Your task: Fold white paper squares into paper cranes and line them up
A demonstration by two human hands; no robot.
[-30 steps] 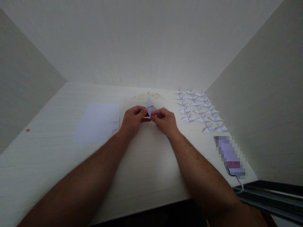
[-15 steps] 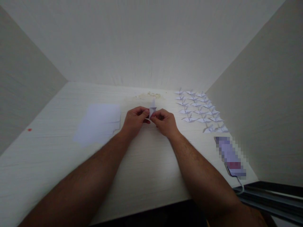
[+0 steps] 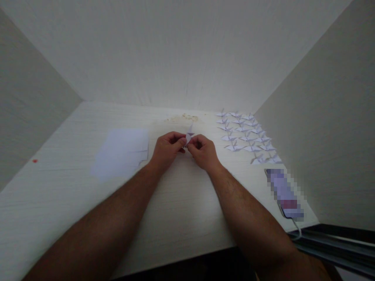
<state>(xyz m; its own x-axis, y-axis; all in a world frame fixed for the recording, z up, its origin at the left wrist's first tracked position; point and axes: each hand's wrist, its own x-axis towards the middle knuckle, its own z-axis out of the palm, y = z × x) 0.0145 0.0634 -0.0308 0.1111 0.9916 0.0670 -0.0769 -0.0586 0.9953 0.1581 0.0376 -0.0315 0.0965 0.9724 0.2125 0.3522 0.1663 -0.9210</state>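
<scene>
A small white folded paper crane (image 3: pixel 189 136) is pinched between both hands over the middle of the table, one thin point sticking up and away from me. My left hand (image 3: pixel 169 146) grips its left side between thumb and fingers. From the right, my right hand (image 3: pixel 202 150) pinches its lower part with thumb and forefinger. The fingertips hide much of the crane's lower end. Several finished white paper cranes (image 3: pixel 246 137) stand in rows to the right of my right hand. Left of my left hand lies a stack of white paper sheets (image 3: pixel 123 152).
A phone (image 3: pixel 284 191), its screen blurred out, lies at the right edge with a white cable (image 3: pixel 298 228) plugged in. A small red object (image 3: pixel 35 160) is at the far left. Walls enclose the table (image 3: pixel 181 210) at the back and sides; brownish stains (image 3: pixel 190 117) mark its rear.
The folded paper has turned slightly between my fingers, its upper point now leaning a little right and less of its body showing. Both hands stay in nearly the same place.
</scene>
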